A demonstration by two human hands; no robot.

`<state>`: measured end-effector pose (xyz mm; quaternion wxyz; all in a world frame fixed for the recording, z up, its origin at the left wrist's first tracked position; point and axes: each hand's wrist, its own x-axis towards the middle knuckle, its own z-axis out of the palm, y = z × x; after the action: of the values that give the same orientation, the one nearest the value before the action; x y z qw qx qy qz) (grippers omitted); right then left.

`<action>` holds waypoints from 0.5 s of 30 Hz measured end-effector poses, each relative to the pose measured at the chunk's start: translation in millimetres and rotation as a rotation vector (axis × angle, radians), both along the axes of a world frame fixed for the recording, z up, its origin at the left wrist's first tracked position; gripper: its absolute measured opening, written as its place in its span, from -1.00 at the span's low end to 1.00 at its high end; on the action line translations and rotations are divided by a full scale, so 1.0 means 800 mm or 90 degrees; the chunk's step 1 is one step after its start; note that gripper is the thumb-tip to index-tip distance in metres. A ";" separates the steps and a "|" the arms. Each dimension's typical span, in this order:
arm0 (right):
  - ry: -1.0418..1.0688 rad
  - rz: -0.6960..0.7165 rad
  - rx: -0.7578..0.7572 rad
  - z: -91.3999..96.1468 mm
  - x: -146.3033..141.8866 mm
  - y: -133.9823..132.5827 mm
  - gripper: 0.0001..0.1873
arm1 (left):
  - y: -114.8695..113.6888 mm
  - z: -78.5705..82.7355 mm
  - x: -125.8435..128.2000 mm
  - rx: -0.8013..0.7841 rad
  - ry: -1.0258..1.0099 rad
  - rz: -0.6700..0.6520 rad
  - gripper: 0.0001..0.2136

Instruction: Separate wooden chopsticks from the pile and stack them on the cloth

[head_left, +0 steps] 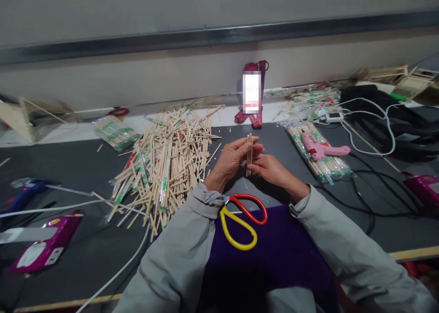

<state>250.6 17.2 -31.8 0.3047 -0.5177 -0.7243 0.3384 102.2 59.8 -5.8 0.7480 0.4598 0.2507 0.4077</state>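
Both hands hold a small bundle of wooden sticks (pixel 249 150) upright above the dark table (pixel 85 166). My left hand (pixel 233 159) wraps its fingers round the upper part of the bundle. My right hand (pixel 269 169) pinches the lower part from the right. A big loose pile of wooden sticks (pixel 168 159), some in clear wrappers, lies just left of my hands. Scissors (pixel 242 219) with one red and one yellow handle rest under my left wrist, on a purple cloth (pixel 284 249).
A pink glue gun (pixel 320 149) lies on packed sticks (pixel 327 166) at the right, with white and black cables (pixel 377 134) beyond. Magenta devices sit at the front left (pixel 44 246) and the right edge (pixel 423 187). A red lanyard with a badge (pixel 253 93) leans on the wall.
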 end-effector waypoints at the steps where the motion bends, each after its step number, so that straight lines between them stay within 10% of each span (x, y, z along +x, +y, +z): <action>1: -0.017 0.006 0.012 0.000 -0.001 0.000 -0.72 | 0.002 0.001 -0.005 0.017 0.025 -0.011 -0.71; 15: -0.014 0.015 0.015 -0.010 -0.001 -0.003 -0.71 | 0.004 0.014 -0.018 0.127 0.136 -0.023 -0.80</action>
<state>250.1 14.7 -39.4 0.2989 -0.5094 -0.7374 0.3277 87.9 63.1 5.7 0.6752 0.5769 0.2788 0.3655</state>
